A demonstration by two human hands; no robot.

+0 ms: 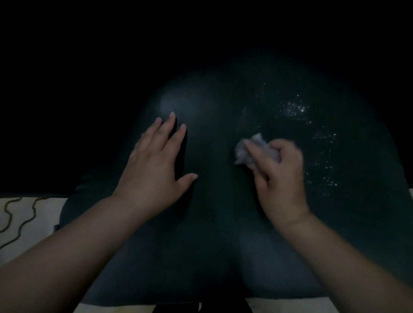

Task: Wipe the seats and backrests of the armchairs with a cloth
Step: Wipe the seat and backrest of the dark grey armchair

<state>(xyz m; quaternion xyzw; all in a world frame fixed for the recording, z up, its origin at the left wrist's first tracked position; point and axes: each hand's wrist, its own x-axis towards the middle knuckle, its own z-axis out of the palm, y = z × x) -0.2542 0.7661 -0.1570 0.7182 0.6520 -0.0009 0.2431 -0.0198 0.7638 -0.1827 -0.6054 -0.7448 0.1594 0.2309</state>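
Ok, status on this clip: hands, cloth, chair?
Left hand flat on dark armchair. Right hand grips crumpled cloth against it. White specks right of cloth. Nothing blocking.

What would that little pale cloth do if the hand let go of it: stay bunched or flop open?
Probably it would loosen. The cloth looks soft and crumpled, bunched only because the right hand grips it. It seems light, a small wad held by fingers alone. On the dark, smooth-looking armchair, it would likely slide easily when pushed, though the dim picture leaves its texture uncertain.
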